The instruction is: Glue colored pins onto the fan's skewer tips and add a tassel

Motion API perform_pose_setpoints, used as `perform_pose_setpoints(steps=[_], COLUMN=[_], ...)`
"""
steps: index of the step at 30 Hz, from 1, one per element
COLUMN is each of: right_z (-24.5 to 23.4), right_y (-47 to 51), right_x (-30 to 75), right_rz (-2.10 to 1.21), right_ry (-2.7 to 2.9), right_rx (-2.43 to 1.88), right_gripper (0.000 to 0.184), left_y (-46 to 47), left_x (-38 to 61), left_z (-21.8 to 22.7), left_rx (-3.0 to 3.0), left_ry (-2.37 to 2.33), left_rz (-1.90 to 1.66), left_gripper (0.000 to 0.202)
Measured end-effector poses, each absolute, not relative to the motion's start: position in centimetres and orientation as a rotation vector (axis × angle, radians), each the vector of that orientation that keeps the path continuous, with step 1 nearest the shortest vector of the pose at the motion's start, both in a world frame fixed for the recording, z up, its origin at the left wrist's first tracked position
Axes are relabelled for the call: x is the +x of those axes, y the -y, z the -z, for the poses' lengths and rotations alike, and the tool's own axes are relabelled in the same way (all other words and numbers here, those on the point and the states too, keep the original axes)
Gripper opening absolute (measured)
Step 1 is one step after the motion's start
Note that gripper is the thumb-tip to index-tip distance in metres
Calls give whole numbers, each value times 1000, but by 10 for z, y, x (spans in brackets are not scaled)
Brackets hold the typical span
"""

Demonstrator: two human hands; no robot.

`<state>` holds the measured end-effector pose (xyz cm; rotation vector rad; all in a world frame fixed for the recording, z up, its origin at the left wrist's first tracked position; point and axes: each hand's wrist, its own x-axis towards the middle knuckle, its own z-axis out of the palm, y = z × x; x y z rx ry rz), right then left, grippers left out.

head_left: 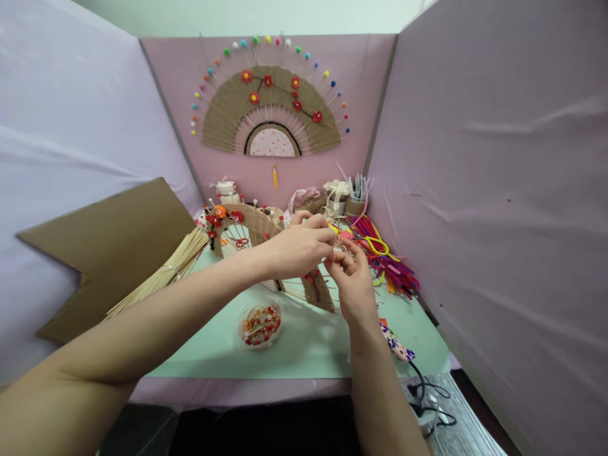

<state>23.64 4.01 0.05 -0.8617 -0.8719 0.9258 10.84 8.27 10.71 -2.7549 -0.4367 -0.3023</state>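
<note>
Left hand (306,245) meets right hand (357,283) by the fan (260,229), fingers (325,236) bunched, any grip hidden; beads (260,325) sit close, probably for easy reach.

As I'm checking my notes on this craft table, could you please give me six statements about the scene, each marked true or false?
1. The wall fan bears red flowers. True.
2. The tassel below it is blue. False: the tassel is yellow.
3. The bead bowl stands on the table. True.
4. The left hand is far from the right hand. False: they are close together.
5. The pipe cleaners lie right of the bead bowl. True.
6. The cardboard is on the right. False: the cardboard is on the left.
</note>
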Motion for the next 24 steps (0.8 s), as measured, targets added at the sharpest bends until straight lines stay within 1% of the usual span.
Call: perform_pose_setpoints(steps=[6, 11, 13, 17, 18, 24], right_z=[1, 2, 3, 4, 4, 8], right_y=[-39, -37, -36, -33, -33, -31], right_x=[236, 238, 239, 241, 241, 242], right_rz=[-897, -775, -729, -647, -634, -594], right_ry=[888, 973, 1011, 1086, 1097, 1098], right_rx=[-868, -911, -928, -1007, -1028, -1057], right_gripper=[61, 56, 50, 24, 20, 17], left_y=[-82, -73, -68, -56, -54, -51], left_x=[106, 98, 92, 79, 77, 78], left_z=[-106, -104, -99, -76, -69, -34], left_rx=[-2760, -2694, -2650, -2563, -2546, -2481], left_ry=[439, 518, 583, 745, 799, 996], left_rz=[369, 618, 751, 980, 1015, 1109], left_gripper=[17, 24, 25, 18, 17, 15])
